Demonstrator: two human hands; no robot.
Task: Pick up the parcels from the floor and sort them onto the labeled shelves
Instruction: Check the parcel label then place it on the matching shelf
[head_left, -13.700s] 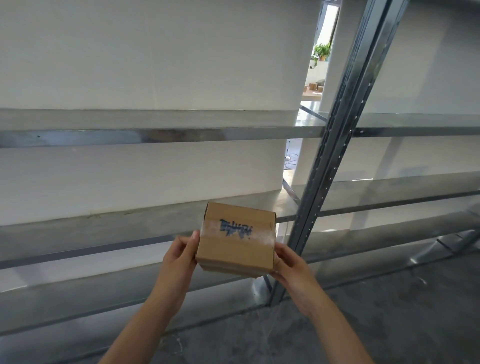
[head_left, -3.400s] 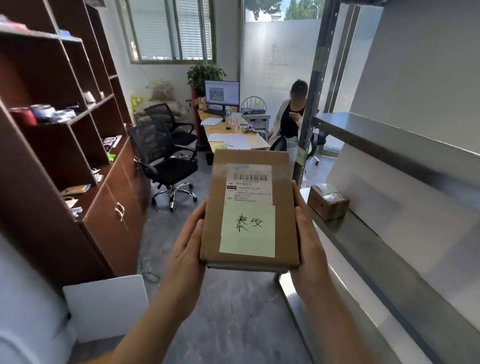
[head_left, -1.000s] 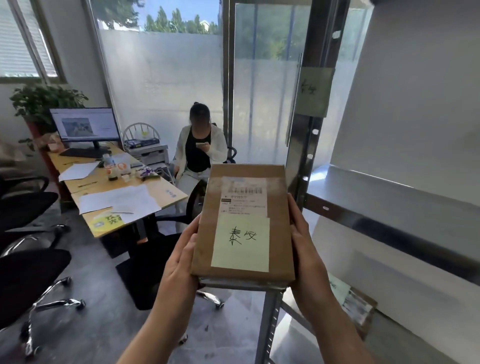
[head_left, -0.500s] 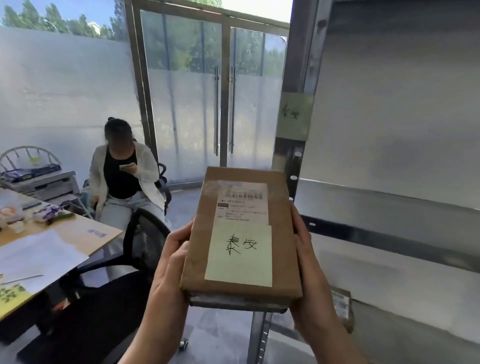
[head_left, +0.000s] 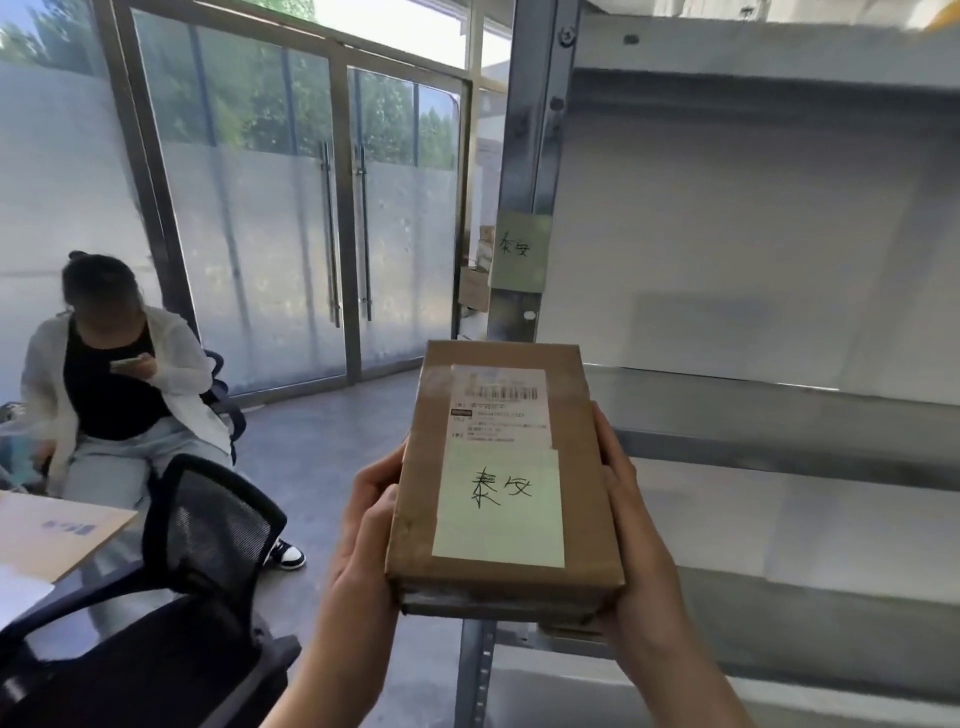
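- Glass doors (head_left: 343, 218) straight ahead, frosted low down, with green trees bright outside.
- Grey floor (head_left: 322, 452), smooth and a bit shiny.
- Black mesh chair (head_left: 208, 525) at the lower left, next to a wooden desk (head_left: 52, 535).
- Person (head_left: 111, 379) sitting by the doors, looking at a phone.
- White wall (head_left: 753, 234) on the right.

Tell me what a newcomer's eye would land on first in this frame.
First, the brown parcel held centre frame between the left hand and right hand, with a pale green handwritten note on its top face. Next, a matching green label on the metal shelf upright just above it, beside the bare steel shelf on the right. A seated person looks at a phone at far left.
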